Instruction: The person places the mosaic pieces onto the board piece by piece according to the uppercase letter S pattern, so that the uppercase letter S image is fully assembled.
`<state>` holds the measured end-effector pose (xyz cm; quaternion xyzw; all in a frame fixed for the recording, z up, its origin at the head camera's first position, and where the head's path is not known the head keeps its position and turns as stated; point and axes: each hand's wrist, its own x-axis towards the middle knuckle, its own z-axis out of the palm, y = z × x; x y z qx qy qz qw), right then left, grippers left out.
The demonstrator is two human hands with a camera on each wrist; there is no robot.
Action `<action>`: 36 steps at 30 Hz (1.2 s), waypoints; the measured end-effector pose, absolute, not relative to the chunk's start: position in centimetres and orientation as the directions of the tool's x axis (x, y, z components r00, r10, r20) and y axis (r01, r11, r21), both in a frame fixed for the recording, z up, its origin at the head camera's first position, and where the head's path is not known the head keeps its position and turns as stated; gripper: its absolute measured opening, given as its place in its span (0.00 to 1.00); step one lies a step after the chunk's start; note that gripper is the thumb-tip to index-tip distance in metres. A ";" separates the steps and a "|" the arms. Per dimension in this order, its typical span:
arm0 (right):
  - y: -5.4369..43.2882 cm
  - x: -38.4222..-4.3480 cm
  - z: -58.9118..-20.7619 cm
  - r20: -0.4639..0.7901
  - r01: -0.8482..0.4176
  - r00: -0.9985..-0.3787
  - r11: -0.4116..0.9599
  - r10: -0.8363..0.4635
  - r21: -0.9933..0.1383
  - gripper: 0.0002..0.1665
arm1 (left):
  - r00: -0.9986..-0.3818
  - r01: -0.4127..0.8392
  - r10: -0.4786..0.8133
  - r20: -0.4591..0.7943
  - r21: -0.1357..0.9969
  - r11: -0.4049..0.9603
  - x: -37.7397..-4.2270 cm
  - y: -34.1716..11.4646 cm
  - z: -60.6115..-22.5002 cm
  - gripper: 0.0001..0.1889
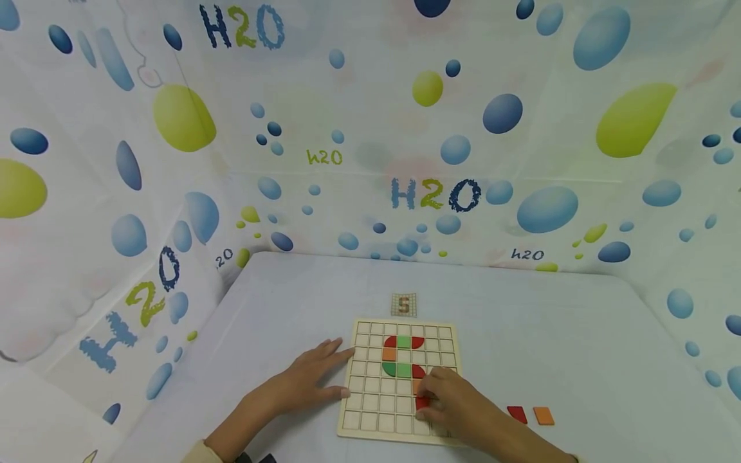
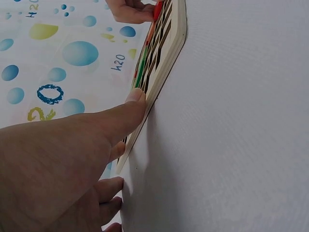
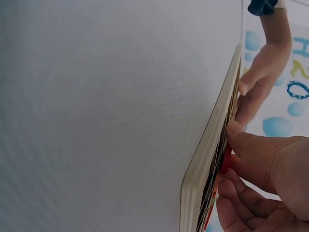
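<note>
A square wooden grid board (image 1: 379, 421) lies flat on the table, with red, green and orange tiles (image 1: 403, 342) set in some cells in a curving row. My left hand (image 1: 309, 379) rests at the board's left edge, fingers spread, the thumb on its rim in the left wrist view. Over the lower right of the board, my right hand (image 1: 454, 405) pinches a red tile (image 1: 422, 403) between thumb and fingers, low at the cells. Just above it an orange tile (image 1: 416, 386) is partly hidden by the fingers. In the right wrist view the red tile (image 3: 226, 159) shows at the fingertips.
Right of the board, beside my right forearm, lie a loose red tile (image 1: 517, 415) and a loose orange tile (image 1: 543, 416). A small pattern card (image 1: 403, 305) with an S-like shape sits behind the board. A printed curtain (image 1: 370, 128) rises behind the white table (image 1: 521, 321).
</note>
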<state>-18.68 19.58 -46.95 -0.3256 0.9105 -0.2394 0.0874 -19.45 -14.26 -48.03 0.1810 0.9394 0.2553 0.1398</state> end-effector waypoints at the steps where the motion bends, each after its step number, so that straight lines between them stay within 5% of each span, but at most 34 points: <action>1: 19.6 -18.7 -47.0 0.004 -0.562 -0.768 0.670 -0.641 -0.485 0.13 | -0.895 0.270 0.413 -0.169 0.532 0.803 -19.4 -14.3 -48.0 0.42; 36: 19.4 -18.1 -46.4 0.090 -0.685 -0.706 0.645 -0.703 -0.339 0.07 | -0.893 0.296 0.427 -0.142 0.530 0.795 -19.6 -14.5 -48.5 0.42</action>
